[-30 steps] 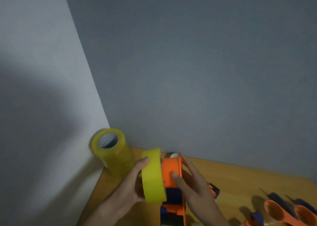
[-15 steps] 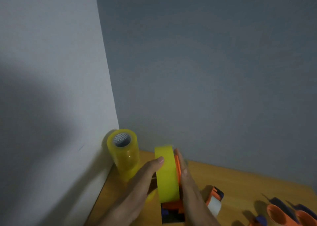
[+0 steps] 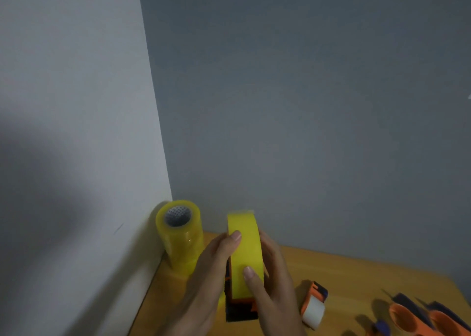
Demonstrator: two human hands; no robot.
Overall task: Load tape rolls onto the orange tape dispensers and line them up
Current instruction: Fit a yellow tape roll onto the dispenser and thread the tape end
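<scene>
A yellow tape roll [image 3: 245,249] stands on edge between my two hands, covering the hub of an orange and dark blue tape dispenser [image 3: 240,309], whose base shows beneath it. My left hand [image 3: 206,282] holds the roll's left side with the thumb on its rim. My right hand [image 3: 270,282] holds the right side, thumb on the roll's face. A stack of yellowish clear tape rolls [image 3: 179,236] stands in the corner to the left.
The wooden table [image 3: 356,279] meets a white wall on the left and a grey wall behind. A small orange dispenser with white tape [image 3: 314,304] lies to the right. More orange and blue dispensers [image 3: 418,316] sit at the lower right edge.
The yellow roll has slid right over the orange hub, which is now hidden under it. My right thumb has moved onto the roll's face. The view has shifted left.
</scene>
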